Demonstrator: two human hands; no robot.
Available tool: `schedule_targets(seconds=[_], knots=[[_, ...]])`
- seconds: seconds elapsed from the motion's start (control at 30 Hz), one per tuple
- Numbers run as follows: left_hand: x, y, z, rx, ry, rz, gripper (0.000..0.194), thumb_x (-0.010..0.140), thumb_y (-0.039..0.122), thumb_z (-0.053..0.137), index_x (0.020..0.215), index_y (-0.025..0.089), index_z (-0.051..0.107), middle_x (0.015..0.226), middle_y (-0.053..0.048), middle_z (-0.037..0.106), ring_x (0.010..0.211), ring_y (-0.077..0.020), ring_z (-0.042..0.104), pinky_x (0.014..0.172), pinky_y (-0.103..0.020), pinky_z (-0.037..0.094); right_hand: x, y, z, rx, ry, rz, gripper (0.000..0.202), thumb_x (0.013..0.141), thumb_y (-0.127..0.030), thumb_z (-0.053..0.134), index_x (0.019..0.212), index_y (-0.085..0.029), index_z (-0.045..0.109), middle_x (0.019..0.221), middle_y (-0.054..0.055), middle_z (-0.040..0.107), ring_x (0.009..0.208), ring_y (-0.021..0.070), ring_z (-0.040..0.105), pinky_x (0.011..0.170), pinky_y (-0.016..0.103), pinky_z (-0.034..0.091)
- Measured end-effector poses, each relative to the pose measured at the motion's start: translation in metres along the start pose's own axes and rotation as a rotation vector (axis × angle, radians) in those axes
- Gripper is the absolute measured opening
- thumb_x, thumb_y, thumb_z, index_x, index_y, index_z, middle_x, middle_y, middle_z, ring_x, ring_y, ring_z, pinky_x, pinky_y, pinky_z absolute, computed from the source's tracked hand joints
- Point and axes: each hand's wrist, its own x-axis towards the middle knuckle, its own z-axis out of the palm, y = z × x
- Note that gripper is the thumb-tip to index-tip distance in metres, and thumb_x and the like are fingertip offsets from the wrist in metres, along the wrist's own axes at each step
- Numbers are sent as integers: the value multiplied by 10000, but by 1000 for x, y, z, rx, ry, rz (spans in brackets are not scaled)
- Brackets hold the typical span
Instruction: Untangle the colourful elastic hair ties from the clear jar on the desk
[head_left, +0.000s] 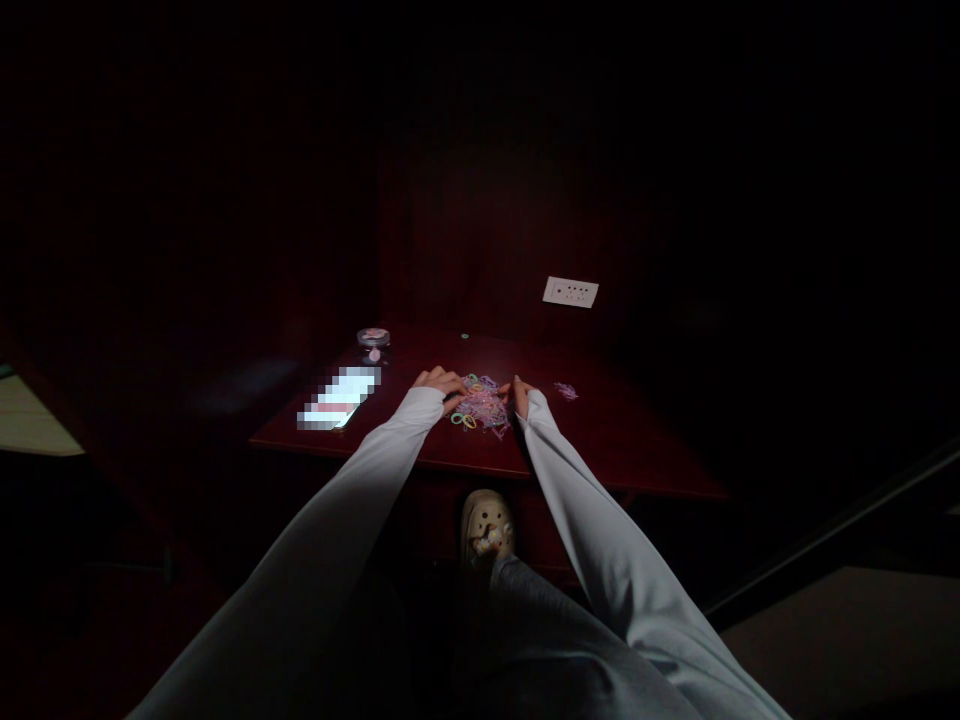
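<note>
A loose pile of small pastel hair ties (pixel 486 405), mostly pink and purple with some green and yellow, lies on the dark red tabletop (pixel 600 445). At its left edge rests my left hand (pixel 441 382), fingers apart and bent down towards the ties. My right hand (pixel 520 394) is at the pile's right edge with thumb and fingers pressed together. Anything small in that pinch is too dark to make out. A smaller purple cluster of hair ties (pixel 566 391) sits apart, to the right of my right hand.
A lit phone (pixel 341 398), its screen blurred out, lies left of my hands. Behind it stands a clear lidded jar (pixel 373 345). One small green ring (pixel 464 336) is near the back wall, which carries a white socket (pixel 571 292). A beige clog (pixel 486 525) shows below the table edge.
</note>
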Motion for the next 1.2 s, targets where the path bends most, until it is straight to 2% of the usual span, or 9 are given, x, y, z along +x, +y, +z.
schedule_targets(seconds=[0.23,0.53,0.67,0.8,0.93,1.07,1.2], knots=[[0,2,-1,-4,-13,-37,121,999,284,664,1014,272,784,1194,-27,793,1117,-240,615,960,-373,414,0,-2,0,18,-1,15,786,820,-950,385,624,-231,636,569,30,602,529,162,504,546,297,397],[0,0,-3,-33,30,-60,147,1016,345,655,993,273,782,1169,-21,804,1093,-224,647,937,-353,437,-3,-5,-2,-25,10,4,747,868,-894,428,650,-222,668,594,47,640,568,188,552,585,310,433],[1,-1,-2,-46,41,-66,149,1015,352,665,963,258,768,1143,-25,808,1073,-215,667,927,-337,452,-5,-6,-2,-27,-27,-23,711,874,-868,448,666,-226,670,625,48,646,618,201,570,619,316,440],[1,-2,-1,-73,55,-73,143,1011,343,667,959,253,764,1120,-30,803,1063,-208,685,934,-330,471,-6,-6,-3,-117,-69,-140,582,903,-769,529,730,-242,706,670,24,663,710,208,592,738,326,466],[1,-3,0,-90,67,-51,176,1010,369,654,950,250,768,1084,-38,801,1034,-208,702,919,-321,503,-7,-5,-3,-362,-165,-322,330,940,-556,632,896,-269,790,798,13,706,850,211,596,940,373,457],[1,-3,2,-85,80,-13,188,1012,363,638,973,242,775,1049,-45,793,1014,-207,707,908,-312,517,-11,-6,-2,-586,-296,-485,230,930,-430,731,1093,-299,827,1041,59,733,1025,248,564,965,388,440],[0,-3,3,-96,102,9,222,1022,387,608,979,249,776,1046,-44,791,1011,-206,707,905,-312,529,-14,-7,0,-689,-326,-550,265,951,-450,745,1172,-325,820,1145,66,716,1063,263,527,961,397,432]])
